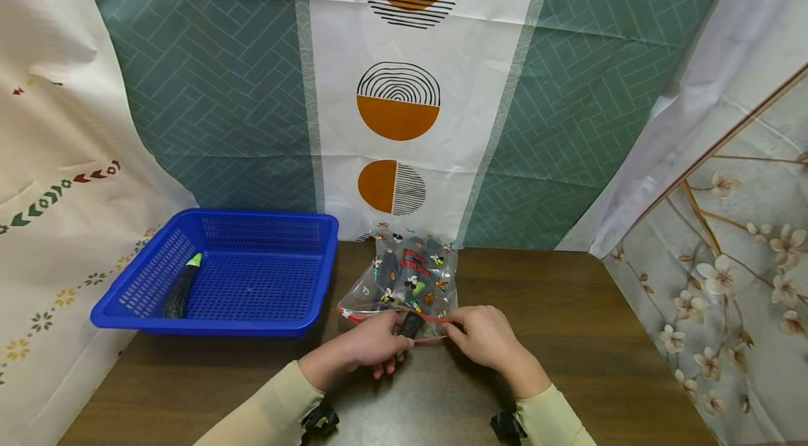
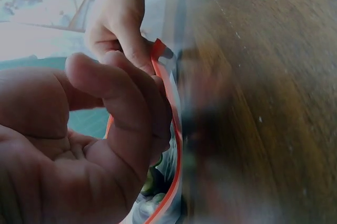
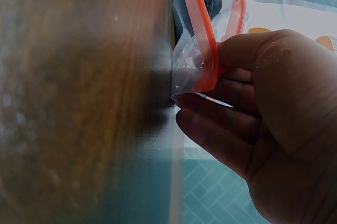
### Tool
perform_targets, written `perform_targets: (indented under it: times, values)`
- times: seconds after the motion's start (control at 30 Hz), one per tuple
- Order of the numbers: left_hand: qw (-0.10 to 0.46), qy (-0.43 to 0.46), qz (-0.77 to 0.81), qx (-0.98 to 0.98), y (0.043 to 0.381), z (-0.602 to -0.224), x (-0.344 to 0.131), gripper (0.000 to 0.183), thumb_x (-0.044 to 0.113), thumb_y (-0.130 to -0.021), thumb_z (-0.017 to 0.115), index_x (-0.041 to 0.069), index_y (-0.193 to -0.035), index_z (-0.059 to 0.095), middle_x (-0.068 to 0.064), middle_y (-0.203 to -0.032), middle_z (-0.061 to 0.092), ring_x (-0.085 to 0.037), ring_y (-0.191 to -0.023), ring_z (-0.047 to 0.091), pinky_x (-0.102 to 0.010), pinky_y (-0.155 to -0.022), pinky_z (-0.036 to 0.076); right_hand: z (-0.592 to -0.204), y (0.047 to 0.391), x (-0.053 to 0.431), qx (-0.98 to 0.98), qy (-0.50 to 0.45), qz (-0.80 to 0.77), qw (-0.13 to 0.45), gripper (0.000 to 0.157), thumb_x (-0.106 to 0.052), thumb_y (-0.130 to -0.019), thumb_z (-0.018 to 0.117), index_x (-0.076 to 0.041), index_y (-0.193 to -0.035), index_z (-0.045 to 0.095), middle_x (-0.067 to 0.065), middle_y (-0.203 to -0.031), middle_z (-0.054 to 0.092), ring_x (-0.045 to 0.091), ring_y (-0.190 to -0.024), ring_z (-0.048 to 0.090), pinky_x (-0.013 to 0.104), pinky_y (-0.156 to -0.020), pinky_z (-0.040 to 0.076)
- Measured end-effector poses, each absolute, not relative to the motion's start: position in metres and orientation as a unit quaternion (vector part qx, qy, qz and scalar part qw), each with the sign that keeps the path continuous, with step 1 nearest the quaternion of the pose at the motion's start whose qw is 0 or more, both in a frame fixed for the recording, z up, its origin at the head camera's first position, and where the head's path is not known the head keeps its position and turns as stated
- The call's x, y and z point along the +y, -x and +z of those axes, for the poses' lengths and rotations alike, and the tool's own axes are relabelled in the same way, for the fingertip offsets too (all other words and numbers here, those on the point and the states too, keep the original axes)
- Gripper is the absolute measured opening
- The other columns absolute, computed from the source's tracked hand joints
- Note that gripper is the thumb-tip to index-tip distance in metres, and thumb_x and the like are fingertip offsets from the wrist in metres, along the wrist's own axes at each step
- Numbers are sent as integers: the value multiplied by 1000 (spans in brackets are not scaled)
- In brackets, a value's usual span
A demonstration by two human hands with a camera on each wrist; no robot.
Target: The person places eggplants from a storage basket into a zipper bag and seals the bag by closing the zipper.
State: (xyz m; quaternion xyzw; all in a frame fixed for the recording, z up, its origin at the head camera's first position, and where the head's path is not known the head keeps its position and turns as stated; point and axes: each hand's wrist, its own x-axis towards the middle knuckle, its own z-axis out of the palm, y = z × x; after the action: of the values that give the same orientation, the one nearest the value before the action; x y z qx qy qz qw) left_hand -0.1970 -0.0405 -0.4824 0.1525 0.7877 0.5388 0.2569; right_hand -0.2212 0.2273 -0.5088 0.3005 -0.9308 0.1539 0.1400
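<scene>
A clear zip bag [image 1: 410, 278] with cartoon prints and a red-orange rim lies on the table. Several dark long things show through its plastic, one dark thing [image 1: 412, 325] right at the mouth. My left hand [image 1: 372, 339] has its fingers curled at the near rim of the mouth; its exact contact is partly hidden. At the right corner, my right hand [image 1: 486, 336] pinches the orange rim [image 3: 202, 29] between thumb and fingers. The mouth gapes between both hands. In the left wrist view, dark and green shapes [image 2: 150, 182] show inside, below the curled fingers.
A blue plastic basket [image 1: 309, 292] stands on the left, holding a dark long thing with a bright green end [image 1: 183, 285]. Brown wooden tabletop [image 1: 549, 313] extends to the right. Patterned curtains [image 1: 227, 81] hang behind and at both sides.
</scene>
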Motion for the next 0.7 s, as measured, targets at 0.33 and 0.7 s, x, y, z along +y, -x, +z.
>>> perform_targets:
  times: [0.33, 0.7]
  values:
    - [258, -173, 541, 782, 198, -482, -41, 11, 0, -99, 68, 0, -105, 59, -5, -61, 63, -11, -44, 53, -23, -41, 45, -508, 222, 227, -932, -299, 152, 140, 3, -21, -99, 84, -21, -96, 85, -10, -85, 78, 10, -71, 72, 38, -61, 58]
    - [243, -181, 555, 775, 203, -488, -38, 13, 8, -108, 70, 0, -104, 61, -13, -75, 74, -9, -46, 56, -23, -40, 45, -507, 221, 227, -933, -294, 154, 138, 3, -21, -99, 84, -21, -96, 86, -10, -85, 78, 11, -72, 72, 39, -62, 58]
